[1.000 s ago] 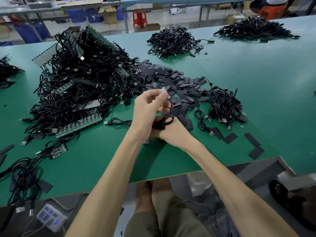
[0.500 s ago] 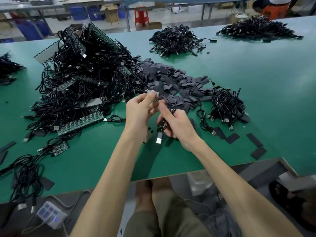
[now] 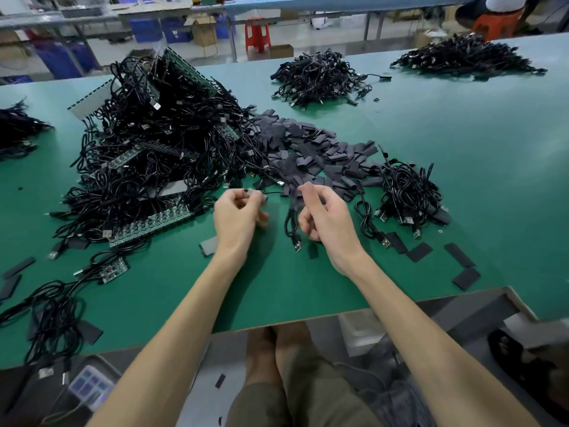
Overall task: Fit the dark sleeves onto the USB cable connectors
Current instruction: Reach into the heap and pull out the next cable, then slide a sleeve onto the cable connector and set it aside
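Cable (image 3: pixel 291 224), one, between left hand (image 3: pixel 237 217) and right hand (image 3: pixel 326 217); four stray sleeves (image 3: pixel 418 252).

Dark sleeves (image 3: pixel 308 149) heaped, black cable (image 3: pixel 290 224) dangling

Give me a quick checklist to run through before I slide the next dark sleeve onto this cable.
1. Grip on the black USB cable by the right hand: ok.
2. The cable's silver plug hangs below that hand, unobstructed: ok.
3. Sleeve on that plug: not ok, it is bare.
4. The left hand pinches a small grey piece; sleeve or connector: cannot tell.
5. The pile of flat dark sleeves lies on the green table just beyond both hands: ok.
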